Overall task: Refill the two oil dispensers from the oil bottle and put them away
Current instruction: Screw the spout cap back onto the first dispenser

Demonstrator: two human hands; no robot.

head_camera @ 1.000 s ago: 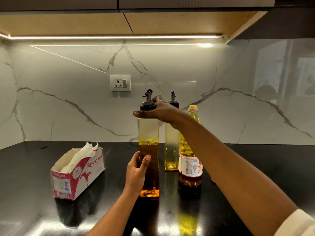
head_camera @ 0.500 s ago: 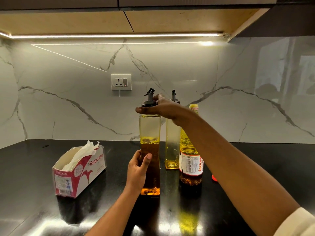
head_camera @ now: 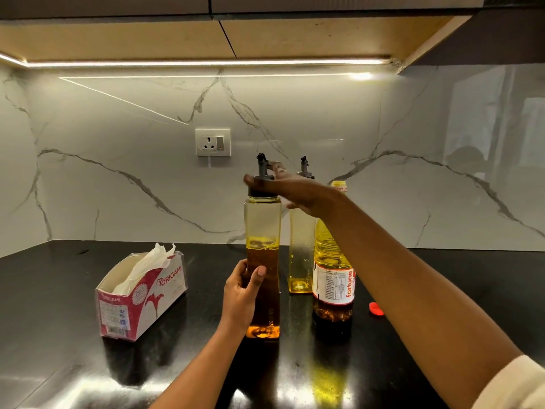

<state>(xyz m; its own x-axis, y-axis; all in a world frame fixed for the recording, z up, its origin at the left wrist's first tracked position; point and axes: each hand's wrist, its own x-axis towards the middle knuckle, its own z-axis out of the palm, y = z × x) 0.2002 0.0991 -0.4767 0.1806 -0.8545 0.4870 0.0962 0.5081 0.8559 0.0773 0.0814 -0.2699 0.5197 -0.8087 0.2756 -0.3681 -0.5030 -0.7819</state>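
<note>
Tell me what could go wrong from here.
The oil bottle stands open, its red cap on the counter; the right forearm passes close over it and could knock it down. The right hand grips the lid of the tall dispenser; if the left hand slips, it may tip.

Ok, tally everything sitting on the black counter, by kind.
Oil dispensers: 2 (near dispenser, far dispenser)
Oil bottle: 1
Tissue box: 1
Red cap: 1
Total: 5
</note>
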